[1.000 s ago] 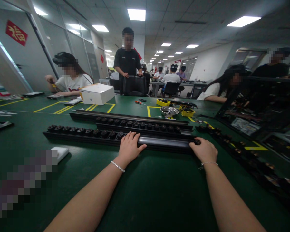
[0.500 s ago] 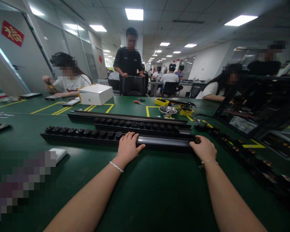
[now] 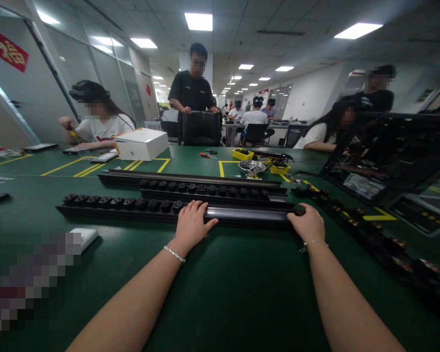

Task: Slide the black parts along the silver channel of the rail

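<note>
A long black channel rail (image 3: 245,214) lies across the green table before me. Several small black socket-like modules (image 3: 128,203) sit in a row in its left part, while its right part shows a smooth, shiny inner surface. My left hand (image 3: 192,225) grips the rail near its middle, fingers over the top and thumb along the near side, beside the last module of the row. At the rail's right end, my right hand (image 3: 308,222) is closed around a small round black module (image 3: 299,210), with thumb and fingers on either side. Its underside is hidden.
Behind lie another rail with modules (image 3: 205,189) and a long dark strip (image 3: 190,178). Loose modules (image 3: 357,215) line the right side near a black open-framed case (image 3: 381,161). Farther back are a metal bowl (image 3: 252,167), yellow trays (image 3: 243,154), a screwdriver (image 3: 208,156) and a white box (image 3: 142,144). People surround the table.
The view has shifted slightly, so the table's contents appear a little farther left. Both hands keep their places on the rail. A person at the back right has moved left and straightened.
</note>
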### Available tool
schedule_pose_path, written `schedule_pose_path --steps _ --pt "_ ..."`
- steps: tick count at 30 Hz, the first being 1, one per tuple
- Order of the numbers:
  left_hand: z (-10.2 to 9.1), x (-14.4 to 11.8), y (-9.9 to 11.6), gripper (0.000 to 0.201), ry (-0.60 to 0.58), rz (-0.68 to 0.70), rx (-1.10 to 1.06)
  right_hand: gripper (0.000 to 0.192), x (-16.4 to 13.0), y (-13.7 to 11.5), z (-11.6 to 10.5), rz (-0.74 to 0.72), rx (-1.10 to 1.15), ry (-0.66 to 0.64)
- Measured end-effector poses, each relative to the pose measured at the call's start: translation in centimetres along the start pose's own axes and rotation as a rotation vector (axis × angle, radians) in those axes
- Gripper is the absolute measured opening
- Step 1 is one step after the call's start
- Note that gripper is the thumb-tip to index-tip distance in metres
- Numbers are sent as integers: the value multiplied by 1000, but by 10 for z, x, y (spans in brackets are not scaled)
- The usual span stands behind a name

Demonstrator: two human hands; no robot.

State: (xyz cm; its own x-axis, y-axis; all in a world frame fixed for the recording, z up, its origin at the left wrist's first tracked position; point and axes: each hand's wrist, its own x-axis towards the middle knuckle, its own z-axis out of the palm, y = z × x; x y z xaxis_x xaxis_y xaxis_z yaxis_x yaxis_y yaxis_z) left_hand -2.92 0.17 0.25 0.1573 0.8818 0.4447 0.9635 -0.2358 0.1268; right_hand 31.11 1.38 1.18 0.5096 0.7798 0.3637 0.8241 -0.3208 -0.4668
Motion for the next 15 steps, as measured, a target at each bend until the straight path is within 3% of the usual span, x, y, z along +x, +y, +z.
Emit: schedule_pose_path --steps 4,15 --pt "0 0 0 58 4 2 1 63 1 1 0 72 24 -34" --pt "-1 0 1 57 -10 -13 -10 54 7 12 -1 94 110 19"
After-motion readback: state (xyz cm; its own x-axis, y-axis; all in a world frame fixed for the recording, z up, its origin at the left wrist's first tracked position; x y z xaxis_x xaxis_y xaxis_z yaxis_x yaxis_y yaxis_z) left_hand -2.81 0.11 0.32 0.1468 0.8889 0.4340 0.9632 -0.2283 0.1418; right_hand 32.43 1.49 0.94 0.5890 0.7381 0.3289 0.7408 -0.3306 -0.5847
